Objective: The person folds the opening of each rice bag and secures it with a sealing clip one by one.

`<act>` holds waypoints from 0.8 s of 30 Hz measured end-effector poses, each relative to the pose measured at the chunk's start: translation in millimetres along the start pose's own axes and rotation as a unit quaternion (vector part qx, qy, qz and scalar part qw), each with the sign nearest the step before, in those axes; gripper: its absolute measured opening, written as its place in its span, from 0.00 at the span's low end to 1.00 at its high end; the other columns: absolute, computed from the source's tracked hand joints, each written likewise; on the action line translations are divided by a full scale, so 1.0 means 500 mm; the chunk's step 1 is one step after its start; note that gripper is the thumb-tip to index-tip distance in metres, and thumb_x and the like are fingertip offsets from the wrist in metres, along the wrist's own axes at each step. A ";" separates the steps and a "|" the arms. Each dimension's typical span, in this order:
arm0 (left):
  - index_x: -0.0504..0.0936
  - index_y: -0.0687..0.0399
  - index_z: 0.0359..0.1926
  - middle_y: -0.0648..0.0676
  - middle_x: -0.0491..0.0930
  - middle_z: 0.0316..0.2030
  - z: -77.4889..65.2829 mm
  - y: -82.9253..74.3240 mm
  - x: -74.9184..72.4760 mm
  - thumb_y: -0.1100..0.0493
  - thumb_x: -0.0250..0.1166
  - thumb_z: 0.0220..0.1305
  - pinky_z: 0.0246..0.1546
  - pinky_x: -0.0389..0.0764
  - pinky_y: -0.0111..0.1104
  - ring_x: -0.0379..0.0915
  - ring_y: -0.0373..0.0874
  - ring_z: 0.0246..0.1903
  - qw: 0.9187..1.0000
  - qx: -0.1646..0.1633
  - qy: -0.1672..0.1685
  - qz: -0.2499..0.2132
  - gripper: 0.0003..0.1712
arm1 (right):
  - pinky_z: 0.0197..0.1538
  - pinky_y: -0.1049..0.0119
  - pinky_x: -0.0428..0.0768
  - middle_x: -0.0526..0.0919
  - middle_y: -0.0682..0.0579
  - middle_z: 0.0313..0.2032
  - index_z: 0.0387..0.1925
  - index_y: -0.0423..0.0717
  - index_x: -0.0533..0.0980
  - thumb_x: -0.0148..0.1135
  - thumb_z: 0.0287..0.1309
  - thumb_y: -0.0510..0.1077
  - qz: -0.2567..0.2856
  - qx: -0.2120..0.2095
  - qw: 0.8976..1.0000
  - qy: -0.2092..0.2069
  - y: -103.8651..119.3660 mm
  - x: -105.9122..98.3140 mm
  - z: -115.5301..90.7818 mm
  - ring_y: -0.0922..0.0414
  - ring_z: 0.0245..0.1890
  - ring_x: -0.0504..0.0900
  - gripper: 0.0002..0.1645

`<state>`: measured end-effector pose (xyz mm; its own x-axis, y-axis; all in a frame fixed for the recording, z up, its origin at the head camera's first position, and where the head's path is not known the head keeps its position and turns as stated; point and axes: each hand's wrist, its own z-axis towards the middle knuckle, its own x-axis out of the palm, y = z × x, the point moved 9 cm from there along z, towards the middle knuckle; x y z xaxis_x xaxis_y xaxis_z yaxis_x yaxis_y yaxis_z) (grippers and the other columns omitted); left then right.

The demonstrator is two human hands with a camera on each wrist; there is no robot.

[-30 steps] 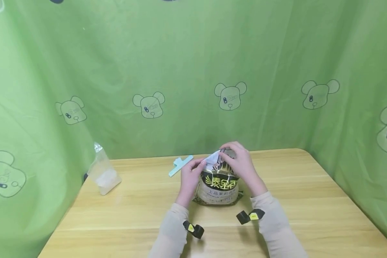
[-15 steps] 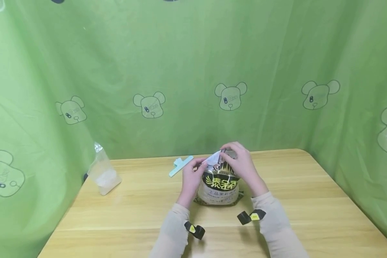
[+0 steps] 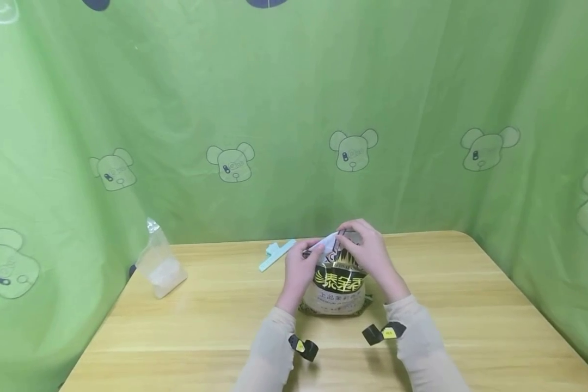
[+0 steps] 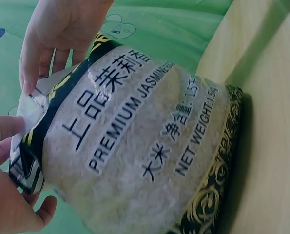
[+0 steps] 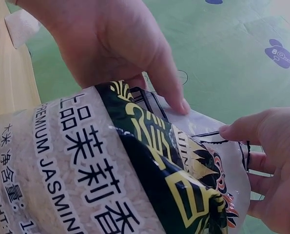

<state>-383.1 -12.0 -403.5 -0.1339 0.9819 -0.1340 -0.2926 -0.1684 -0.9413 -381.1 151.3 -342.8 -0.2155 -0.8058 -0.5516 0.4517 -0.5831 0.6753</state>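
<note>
left hand point(image 3: 300, 268) has slid a little closer to the right hand point(image 3: 371, 249) along the top of the rice bag point(image 3: 340, 280), and less of the white flap point(image 3: 329, 243) shows between them than a second ago. both hands are grasping: thumb and fingers of each pinch the bag's top, one at either side. the bag stands upright on the wood-grained table point(image 3: 215, 332), grains showing through its front below a dark band. beyond and left of the bag, near it, lies a pale blue clip point(image 3: 277, 254); well apart to its left sits a clear pouch point(image 3: 165, 272). behind the bag hangs a green curtain point(image 3: 294, 81).
</note>
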 end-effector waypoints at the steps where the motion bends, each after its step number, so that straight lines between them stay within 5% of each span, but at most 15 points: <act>1: 0.84 0.53 0.47 0.55 0.84 0.46 0.003 -0.002 0.003 0.55 0.65 0.63 0.48 0.81 0.34 0.79 0.45 0.45 1.000 0.004 -0.001 0.007 0.13 | 0.61 0.42 0.73 0.81 0.42 0.49 0.45 0.42 0.79 0.65 0.60 0.44 0.001 0.003 1.000 0.001 -0.002 0.000 0.000 0.44 0.54 0.77 0.14; 13: 0.86 0.50 0.44 0.53 0.83 0.43 0.019 -0.042 0.021 0.54 0.68 0.61 0.52 0.79 0.39 0.77 0.45 0.47 0.999 0.040 -0.013 0.031 0.11 | 0.60 0.42 0.74 0.81 0.43 0.48 0.45 0.42 0.79 0.66 0.60 0.45 0.007 0.006 1.000 0.001 -0.005 0.001 0.000 0.44 0.53 0.78 0.14; 24: 0.85 0.46 0.48 0.51 0.85 0.48 0.014 -0.069 0.035 0.50 0.64 0.64 0.54 0.72 0.44 0.74 0.48 0.49 0.988 0.089 0.002 0.130 0.13 | 0.62 0.41 0.72 0.81 0.42 0.49 0.46 0.42 0.79 0.62 0.63 0.45 0.004 0.003 1.000 0.003 -0.009 0.003 0.002 0.44 0.54 0.77 0.13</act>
<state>-382.0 10.1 -371.0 -0.2224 0.9040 -0.3650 -0.4103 -0.4264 -0.8061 -384.2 152.7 -346.5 -0.2071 -0.8096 -0.5492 0.4477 -0.5776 0.6826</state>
